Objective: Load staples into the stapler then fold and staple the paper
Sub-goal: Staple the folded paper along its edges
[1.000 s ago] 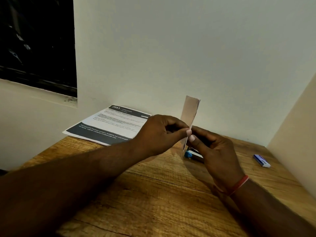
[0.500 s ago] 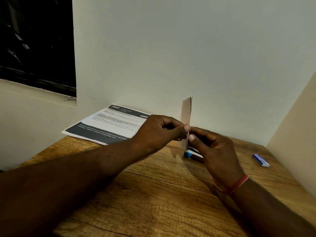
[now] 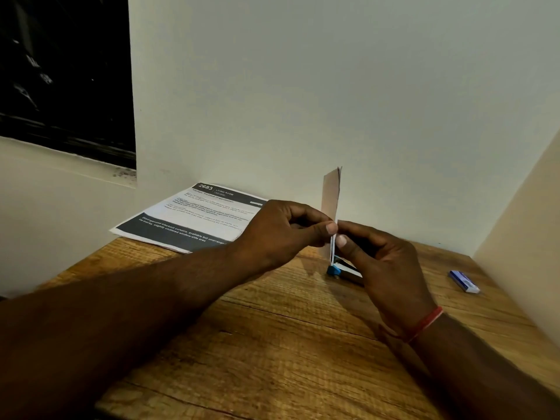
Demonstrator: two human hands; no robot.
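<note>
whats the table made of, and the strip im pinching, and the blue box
table: wood or wood-look laminate, matte; grain and plank seams show. strip: thin matte paper; folded layers show at top. blue box: probably printed cardboard, crisp edges; too small to be sure.

So the printed sheet [image 3: 194,219] lies at the table's [image 3: 272,344] back left corner. Toward the back edge, the folded paper [image 3: 331,192] stands upright, pinched between the left hand [image 3: 281,228] and right hand [image 3: 385,265]. The stapler [image 3: 336,269] sits on the table right under it, partly behind the right hand, and the small box [image 3: 463,281] is by the right edge.
</note>
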